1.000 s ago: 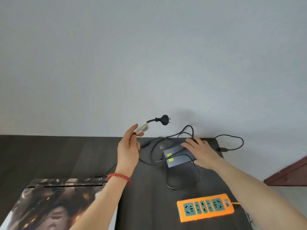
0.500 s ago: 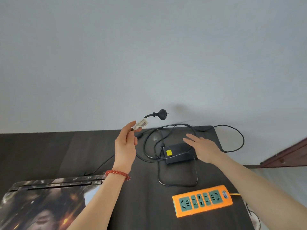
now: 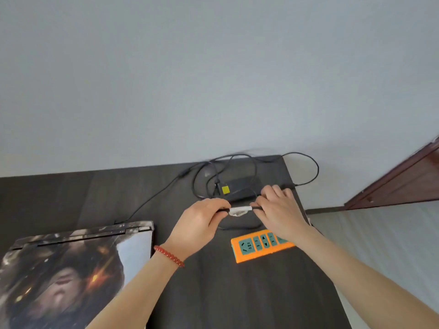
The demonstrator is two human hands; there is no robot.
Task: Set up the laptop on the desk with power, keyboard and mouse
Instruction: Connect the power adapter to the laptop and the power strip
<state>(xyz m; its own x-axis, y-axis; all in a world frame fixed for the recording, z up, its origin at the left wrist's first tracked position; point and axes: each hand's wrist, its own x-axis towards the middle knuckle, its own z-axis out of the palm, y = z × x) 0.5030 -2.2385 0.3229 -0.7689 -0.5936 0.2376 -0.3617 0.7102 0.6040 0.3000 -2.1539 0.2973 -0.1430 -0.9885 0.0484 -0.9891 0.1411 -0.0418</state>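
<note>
A closed laptop (image 3: 71, 264) with a picture on its lid lies at the near left of the dark desk (image 3: 237, 293). A black power adapter (image 3: 240, 187) with a yellow sticker sits at the far right amid loops of black cable. My left hand (image 3: 202, 222) and my right hand (image 3: 280, 210) both grip the power cord (image 3: 238, 211) at its white tag, just above the desk. The plug is hidden inside my right hand. An orange power strip (image 3: 259, 245) with green sockets lies just below my hands.
A thin cable (image 3: 152, 200) runs from the adapter to the laptop's rear. Another loop of cable (image 3: 313, 169) hangs past the desk's far right corner. A plain wall stands behind the desk, and a brown door frame (image 3: 403, 184) is at the right.
My left hand has lowered the cord from above the desk. My right hand left the adapter and took hold of the cord's plug end, which no longer shows.
</note>
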